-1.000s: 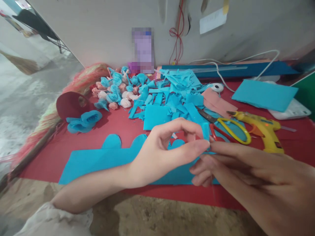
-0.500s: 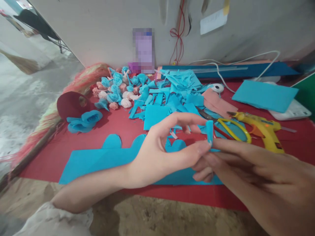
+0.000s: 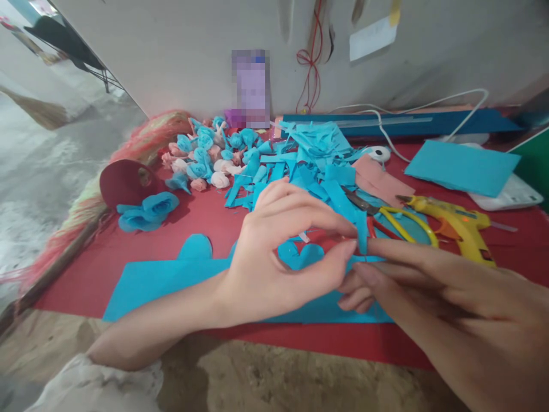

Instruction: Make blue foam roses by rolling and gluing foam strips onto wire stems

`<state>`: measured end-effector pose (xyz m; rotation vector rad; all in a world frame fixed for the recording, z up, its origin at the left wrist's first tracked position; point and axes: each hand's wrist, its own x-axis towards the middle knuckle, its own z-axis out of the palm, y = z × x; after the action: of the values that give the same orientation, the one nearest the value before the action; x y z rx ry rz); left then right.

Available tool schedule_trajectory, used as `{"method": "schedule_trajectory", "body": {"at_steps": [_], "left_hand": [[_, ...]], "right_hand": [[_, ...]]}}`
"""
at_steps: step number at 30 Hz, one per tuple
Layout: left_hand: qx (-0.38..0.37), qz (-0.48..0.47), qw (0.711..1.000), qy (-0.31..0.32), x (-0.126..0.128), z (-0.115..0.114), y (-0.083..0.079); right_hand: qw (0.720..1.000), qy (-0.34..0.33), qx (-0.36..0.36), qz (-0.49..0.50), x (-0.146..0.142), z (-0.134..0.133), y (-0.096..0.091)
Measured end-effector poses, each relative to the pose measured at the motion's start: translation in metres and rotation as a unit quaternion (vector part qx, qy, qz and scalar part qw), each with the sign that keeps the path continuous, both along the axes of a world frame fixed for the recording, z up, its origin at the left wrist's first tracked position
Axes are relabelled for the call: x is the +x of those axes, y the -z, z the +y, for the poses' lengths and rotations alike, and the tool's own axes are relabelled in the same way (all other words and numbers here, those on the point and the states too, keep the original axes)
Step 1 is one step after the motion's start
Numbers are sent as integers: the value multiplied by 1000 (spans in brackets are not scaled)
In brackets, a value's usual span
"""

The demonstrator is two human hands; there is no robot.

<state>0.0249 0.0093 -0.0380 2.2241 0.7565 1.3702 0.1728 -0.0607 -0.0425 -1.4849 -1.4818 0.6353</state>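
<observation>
A small narrow piece of blue crepe paper [image 3: 362, 236] stands upright between my two hands, above the table. My left hand [image 3: 261, 257] reaches in from the left, thumb and index finger pinched at the paper's left edge, other fingers curled. From the right comes my right hand [image 3: 454, 303], its index finger and thumb closed around the paper's lower end. A thin line, perhaps wire, shows faintly below the paper. Beneath my hands lies a long blue paper sheet [image 3: 167, 286], with rounded blue paper petals [image 3: 195, 247] along its far edge.
Blue and pink paper flowers [image 3: 201, 154] and blue scraps [image 3: 317, 143] are heaped at the back. Yellow-and-red-handled pliers or scissors [image 3: 403, 226] and a yellow glue gun [image 3: 458, 226] lie right. A red roll [image 3: 122, 183] and larger blue flower [image 3: 150, 212] sit left.
My left fingers have shifted slightly from the paper's top and front to its left side, and the curled fingers have lifted. The right hand has hardly moved.
</observation>
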Motion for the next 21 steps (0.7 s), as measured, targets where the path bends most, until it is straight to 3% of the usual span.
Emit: {"method": "schedule_trajectory", "body": {"at_steps": [11,17,21], "left_hand": [[-12,13,999,-45,-1,-2,0],[-8,-1,999,-34,0,-1,-2],[60,17,996,-62,-2,-1,-5]], "right_hand": [[999,-22,26,13,3,1,5],[996,-52,13,64,3,1,4],[993,-50,-38,104,3,1,1]]}}
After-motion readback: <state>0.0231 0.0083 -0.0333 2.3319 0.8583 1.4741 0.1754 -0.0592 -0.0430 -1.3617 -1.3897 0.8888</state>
